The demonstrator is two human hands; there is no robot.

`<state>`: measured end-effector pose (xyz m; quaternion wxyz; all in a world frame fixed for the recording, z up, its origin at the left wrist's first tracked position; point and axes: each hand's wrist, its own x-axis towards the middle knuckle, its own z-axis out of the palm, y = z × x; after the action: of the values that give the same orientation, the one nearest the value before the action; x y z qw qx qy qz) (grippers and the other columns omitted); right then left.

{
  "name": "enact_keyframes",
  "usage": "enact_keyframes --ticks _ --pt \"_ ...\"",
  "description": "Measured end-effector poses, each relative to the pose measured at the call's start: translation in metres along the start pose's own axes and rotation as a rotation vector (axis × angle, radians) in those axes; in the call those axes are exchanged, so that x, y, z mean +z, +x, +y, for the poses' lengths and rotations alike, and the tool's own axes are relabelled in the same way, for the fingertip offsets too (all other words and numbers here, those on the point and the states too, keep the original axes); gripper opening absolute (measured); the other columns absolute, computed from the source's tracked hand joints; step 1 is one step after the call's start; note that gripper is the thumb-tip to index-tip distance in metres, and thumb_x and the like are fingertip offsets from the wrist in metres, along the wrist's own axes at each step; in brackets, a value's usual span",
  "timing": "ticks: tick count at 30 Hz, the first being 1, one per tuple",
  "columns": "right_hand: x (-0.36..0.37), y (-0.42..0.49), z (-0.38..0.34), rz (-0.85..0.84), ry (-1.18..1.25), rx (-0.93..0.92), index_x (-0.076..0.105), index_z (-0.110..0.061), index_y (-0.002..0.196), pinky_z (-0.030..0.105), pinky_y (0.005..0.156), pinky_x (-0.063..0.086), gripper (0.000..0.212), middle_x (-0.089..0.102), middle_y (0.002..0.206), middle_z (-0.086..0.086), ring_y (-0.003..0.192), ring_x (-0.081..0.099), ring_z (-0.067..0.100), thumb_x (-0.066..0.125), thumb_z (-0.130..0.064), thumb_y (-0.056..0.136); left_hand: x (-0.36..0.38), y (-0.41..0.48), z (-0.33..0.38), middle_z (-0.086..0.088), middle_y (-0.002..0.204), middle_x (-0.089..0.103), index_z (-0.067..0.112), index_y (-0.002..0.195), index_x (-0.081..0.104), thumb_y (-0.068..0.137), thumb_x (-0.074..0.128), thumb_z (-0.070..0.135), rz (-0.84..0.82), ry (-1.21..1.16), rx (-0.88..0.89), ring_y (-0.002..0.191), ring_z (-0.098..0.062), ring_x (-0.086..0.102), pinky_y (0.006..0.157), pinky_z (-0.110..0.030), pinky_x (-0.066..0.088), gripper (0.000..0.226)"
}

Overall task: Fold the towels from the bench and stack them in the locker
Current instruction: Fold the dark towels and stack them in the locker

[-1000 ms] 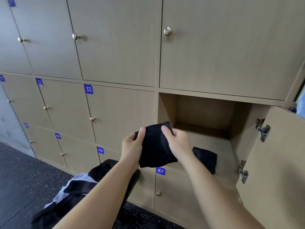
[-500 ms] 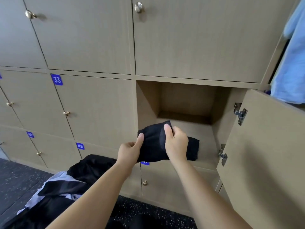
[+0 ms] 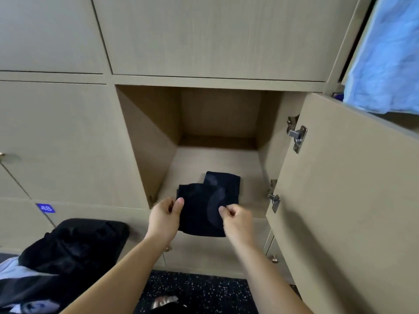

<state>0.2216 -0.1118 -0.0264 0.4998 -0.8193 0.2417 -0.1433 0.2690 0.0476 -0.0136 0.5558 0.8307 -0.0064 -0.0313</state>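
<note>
Two towels: left grip (image 3: pixel 163 220) and right grip (image 3: pixel 237 220) pinch the front towel (image 3: pixel 199 211); the back towel (image 3: pixel 225 182) lies in one locker (image 3: pixel 215 158).

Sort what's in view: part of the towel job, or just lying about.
Job: black towel, pinched by the left hand and right hand; folded towel already in the open locker; dark cloth pile, probably still to fold.
Lying about: blue cloth at upper right; closed locker doors; tag 48.

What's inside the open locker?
A folded black towel lies on the locker floor. The left hand and right hand hold a second towel over its front, so that part is hidden.
</note>
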Motion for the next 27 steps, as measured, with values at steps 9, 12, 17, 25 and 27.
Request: enact_keyframes --ticks 9,12,17,25,27 --pt "-0.007 0.089 0.005 0.087 0.018 0.039 0.054 -0.01 0.06 0.031 0.055 0.03 0.035 0.049 0.056 0.002 0.058 0.045 0.021 0.061 -0.022 0.092 0.044 0.089 0.02 -0.002 0.071 0.065 0.007 0.073 0.065 0.1 0.054 0.021 -0.101 0.054 -0.013 0.071 -0.021 0.06 0.067 -0.029 0.044 0.032" --pt "-0.011 0.127 0.001 0.092 0.011 0.07 0.059 -0.013 0.063 0.029 0.062 0.038 0.033 0.06 0.066 0.003 0.066 0.055 0.022 0.06 -0.026 0.093 0.059 0.121 0.034 -0.003 0.081 0.071 0.009 0.082 0.07 0.098 0.058 0.024 -0.118 0.056 0.025 0.079 -0.019 0.065 0.075 -0.032 0.052 0.025" --pt "-0.004 0.164 0.013 0.121 -0.027 0.097 0.045 -0.018 0.05 0.028 0.057 0.033 0.046 0.049 0.056 -0.001 0.057 0.046 0.02 0.062 -0.024 0.092 0.083 0.156 0.023 -0.003 0.084 0.074 0.009 0.086 0.072 0.094 0.065 0.026 -0.119 0.055 0.002 0.082 -0.019 0.068 0.076 -0.032 0.055 0.02" --pt "0.01 0.174 0.046 0.143 -0.039 0.041 0.049 -0.016 0.054 0.03 0.057 0.035 0.041 0.053 0.058 0.002 0.063 0.051 0.024 0.061 -0.024 0.092 0.106 0.168 -0.009 0.004 0.089 0.074 0.013 0.096 0.073 0.094 0.066 0.023 -0.133 0.036 0.014 0.082 -0.01 0.069 0.06 -0.01 0.048 0.012" --pt "0.01 0.174 0.049 0.144 -0.058 0.011 0.054 -0.018 0.058 0.029 0.059 0.037 0.036 0.056 0.062 0.0 0.068 0.054 0.023 0.062 -0.024 0.092 0.107 0.168 -0.011 0.001 0.098 0.074 0.011 0.104 0.072 0.093 0.066 0.024 -0.118 0.057 0.016 0.084 -0.009 0.068 0.062 -0.009 0.047 0.017"
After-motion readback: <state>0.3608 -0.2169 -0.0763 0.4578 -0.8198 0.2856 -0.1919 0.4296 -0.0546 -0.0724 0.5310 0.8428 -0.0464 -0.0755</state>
